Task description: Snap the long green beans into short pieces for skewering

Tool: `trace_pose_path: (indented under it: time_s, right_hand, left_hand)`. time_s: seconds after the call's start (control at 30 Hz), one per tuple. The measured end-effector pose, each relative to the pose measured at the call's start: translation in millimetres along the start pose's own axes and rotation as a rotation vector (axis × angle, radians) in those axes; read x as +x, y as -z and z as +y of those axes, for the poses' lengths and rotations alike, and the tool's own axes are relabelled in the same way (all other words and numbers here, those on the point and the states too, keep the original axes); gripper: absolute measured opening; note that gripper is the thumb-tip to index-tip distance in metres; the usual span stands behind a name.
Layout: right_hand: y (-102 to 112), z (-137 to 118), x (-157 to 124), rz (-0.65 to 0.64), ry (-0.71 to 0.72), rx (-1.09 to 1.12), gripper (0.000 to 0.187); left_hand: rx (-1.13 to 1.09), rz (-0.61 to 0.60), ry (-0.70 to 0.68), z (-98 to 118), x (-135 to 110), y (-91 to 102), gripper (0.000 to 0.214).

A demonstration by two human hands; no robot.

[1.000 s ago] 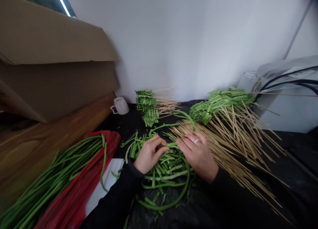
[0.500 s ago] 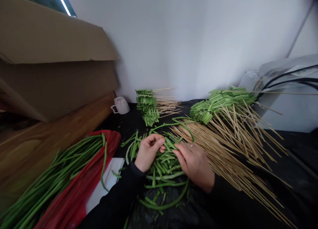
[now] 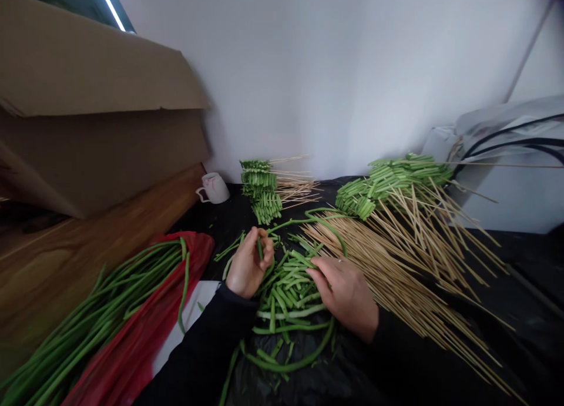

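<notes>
Green bean piece [image 3: 259,249] sat in left hand [image 3: 247,266], fingers curled round it; right hand [image 3: 346,292] pinched bean strips [image 3: 303,258] over cut pile [image 3: 288,289]. Loose pinch could have spilled strips into pile.

You have two heaps of skewered beans [image 3: 262,191] [image 3: 408,174], one mug [image 3: 215,188], one box [image 3: 101,77], one red bag [image 3: 200,247] (sticks [image 3: 379,265], cut beans [image 3: 291,282]: too many to count).

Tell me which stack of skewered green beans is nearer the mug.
The left stack of skewered green beans, just right of the mug; the other stack lies much farther right.
</notes>
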State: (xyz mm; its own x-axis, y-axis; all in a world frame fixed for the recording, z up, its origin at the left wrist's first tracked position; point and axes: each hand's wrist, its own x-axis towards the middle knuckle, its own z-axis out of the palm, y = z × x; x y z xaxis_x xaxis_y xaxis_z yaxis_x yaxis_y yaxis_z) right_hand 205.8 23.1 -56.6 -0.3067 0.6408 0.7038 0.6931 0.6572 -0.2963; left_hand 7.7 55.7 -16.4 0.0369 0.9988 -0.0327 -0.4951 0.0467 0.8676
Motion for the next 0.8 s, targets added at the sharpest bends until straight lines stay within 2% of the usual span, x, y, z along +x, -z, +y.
trace_pose_path:
  time_s: [0.1, 0.27, 0.37, 0.47, 0.6, 0.67, 0.73, 0.8]
  right_hand:
    - [0.6, -0.9, 0.1, 0.0, 0.002, -0.008, 0.017]
    - [0.8, 0.3, 0.2, -0.013, 0.0, -0.008, 0.016]
    - [1.0, 0.8, 0.4, -0.019, 0.005, -0.01, 0.016]
    - [1.8, 0.0, 0.8, -0.003, 0.002, -0.003, 0.016]
    - [5.1, -4.3, 2.7, 0.05, 0.058, 0.038, 0.017]
    - [7.6, -8.1, 4.1, 0.089, 0.104, 0.064, 0.018]
    - [10.2, -12.2, 5.3, 0.128, 0.159, 0.084, 0.017]
    - [12.1, -15.4, 5.8, 0.148, 0.222, 0.087, 0.015]
  left_hand:
    - [0.201, -0.119, 0.022, -4.8, -3.3, -3.7, 0.037]
    - [0.467, -0.139, 0.014, -9.2, -7.8, -4.4, 0.037]
    - [0.494, -0.146, 0.007, -9.6, -8.4, -4.0, 0.037]
    - [0.451, -0.209, 0.031, -9.5, -10.3, -4.6, 0.037]
    - [0.36, -0.404, 0.123, -9.8, -16.6, -6.7, 0.039]
    - [0.425, -0.486, 0.137, -11.3, -18.6, -8.0, 0.039]
    - [0.624, -0.486, 0.032, -14.0, -18.0, -9.1, 0.036]
    - [0.853, -0.396, -0.152, -16.8, -14.9, -9.1, 0.031]
